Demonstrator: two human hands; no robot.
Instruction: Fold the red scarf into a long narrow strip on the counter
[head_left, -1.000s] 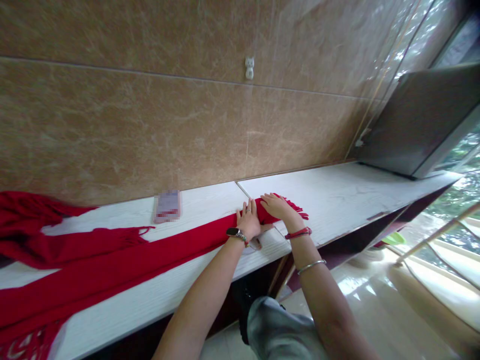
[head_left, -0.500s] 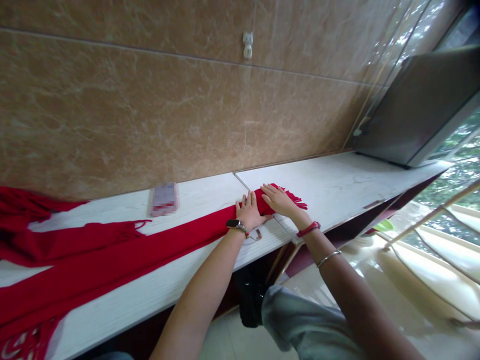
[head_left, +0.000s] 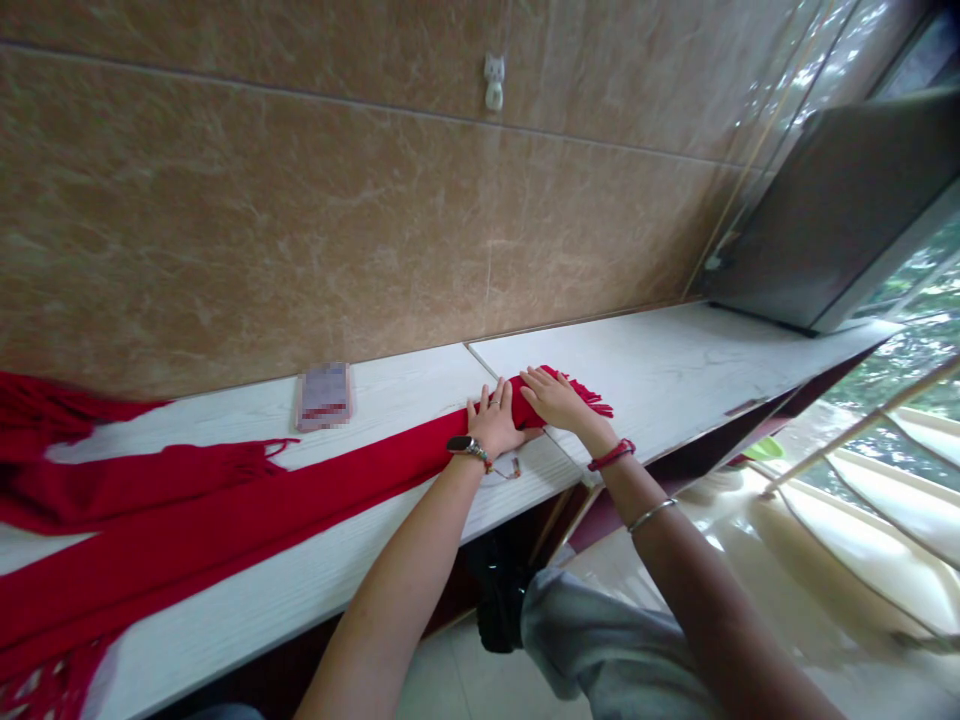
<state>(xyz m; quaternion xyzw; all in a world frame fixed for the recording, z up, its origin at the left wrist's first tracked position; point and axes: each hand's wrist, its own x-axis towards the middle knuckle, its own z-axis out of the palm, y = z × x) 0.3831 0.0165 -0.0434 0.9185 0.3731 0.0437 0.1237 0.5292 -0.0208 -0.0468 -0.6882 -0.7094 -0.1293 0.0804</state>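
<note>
Our left hand (head_left: 496,428) lies with fingers spread wide and our right hand (head_left: 559,402) with straight fingers, both flat upon the red scarf (head_left: 337,488), grasping nothing. It makes a long, smooth strip with stringy fringe (head_left: 592,397), along the white wood-grained counter (head_left: 637,365).

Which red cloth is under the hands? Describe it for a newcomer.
A white countertop runs along the brown tiled wall. On it, a red scarf stretches from the left picture edge to the left hand and right hand, both resting on it. Unlike the rumpled red cloth alongside, it lies as a flat, straight band.
</note>
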